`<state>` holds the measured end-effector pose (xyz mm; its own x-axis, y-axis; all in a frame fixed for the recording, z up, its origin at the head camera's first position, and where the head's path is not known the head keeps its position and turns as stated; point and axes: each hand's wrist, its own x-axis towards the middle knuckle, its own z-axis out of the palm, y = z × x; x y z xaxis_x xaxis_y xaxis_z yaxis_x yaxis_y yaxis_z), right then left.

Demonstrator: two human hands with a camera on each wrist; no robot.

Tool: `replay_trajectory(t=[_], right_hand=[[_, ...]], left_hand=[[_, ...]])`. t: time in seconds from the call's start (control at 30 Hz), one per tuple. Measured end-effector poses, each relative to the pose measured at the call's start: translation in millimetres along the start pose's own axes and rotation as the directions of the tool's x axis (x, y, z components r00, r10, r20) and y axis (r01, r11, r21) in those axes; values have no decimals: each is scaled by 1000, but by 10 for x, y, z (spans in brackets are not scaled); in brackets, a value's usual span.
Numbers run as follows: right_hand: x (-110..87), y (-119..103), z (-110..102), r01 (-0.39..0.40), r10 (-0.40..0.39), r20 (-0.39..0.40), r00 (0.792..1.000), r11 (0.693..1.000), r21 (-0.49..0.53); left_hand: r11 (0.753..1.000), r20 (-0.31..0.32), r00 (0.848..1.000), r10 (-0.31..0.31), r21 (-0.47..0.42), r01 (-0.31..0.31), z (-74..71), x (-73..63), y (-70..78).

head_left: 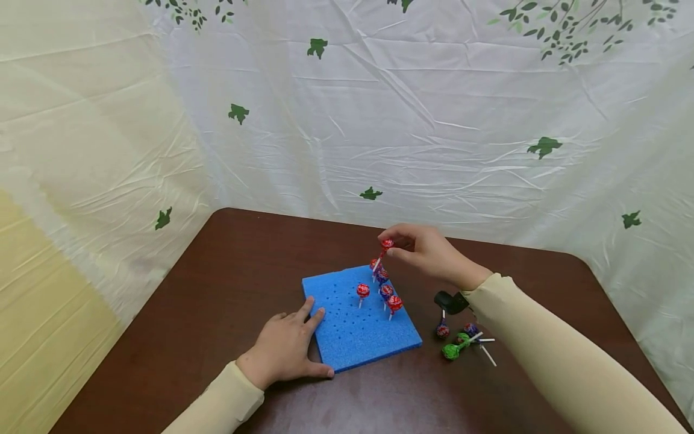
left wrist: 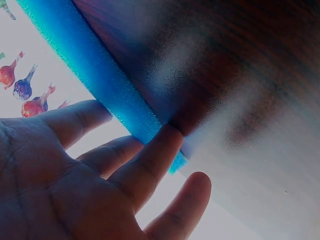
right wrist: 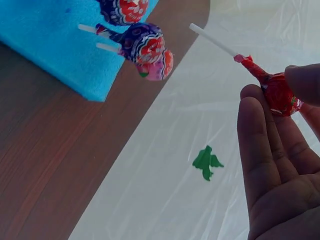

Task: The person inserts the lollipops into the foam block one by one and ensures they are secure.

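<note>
Table [head_left: 255, 271] bears foam board [head_left: 368, 337]; leaf-print sheeting [head_left: 390, 126] behind.

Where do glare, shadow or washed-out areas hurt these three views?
Left wrist: blown-out white around the lollipops, hazy glare across the tabletop, the left hand dark. Right wrist: the right hand is shaded, but the red lollipop it pinches is clear. Head: fairly even light, soft sheen on the near tabletop.

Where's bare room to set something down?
Bare: table left of the blue board, beyond the left hand; the strip in front of the board, between the sleeves; the right end, past the right sleeve. Crowded: the board's right side, standing lollipops with the right hand near; and table right of it, loose lollipops beside a dark object.
</note>
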<state>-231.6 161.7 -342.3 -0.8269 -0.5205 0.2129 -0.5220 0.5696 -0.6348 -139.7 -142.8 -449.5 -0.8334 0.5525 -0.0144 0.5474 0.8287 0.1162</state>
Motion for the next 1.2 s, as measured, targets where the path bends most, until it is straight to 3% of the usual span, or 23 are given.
replay_trajectory(t=[0.2, 0.5, 0.7, 1.2], right_hand=[[145, -22, 100, 10, -9, 36, 999, 1000, -6], [319, -53, 253, -31, 40, 137, 990, 997, -71], [376, -38, 338, -44, 63, 163, 985, 992, -118], [447, 46, 448, 45, -4, 192, 981, 977, -210]], left_hand=[[1000, -13, 1000, 7, 10, -7, 14, 1, -19], [1000, -6, 1000, -3, 19, 3, 39, 31, -23], [1000, 13, 1000, -15, 25, 14, 41, 49, -25], [1000, 17, 1000, -22, 11, 22, 28, 39, -6]])
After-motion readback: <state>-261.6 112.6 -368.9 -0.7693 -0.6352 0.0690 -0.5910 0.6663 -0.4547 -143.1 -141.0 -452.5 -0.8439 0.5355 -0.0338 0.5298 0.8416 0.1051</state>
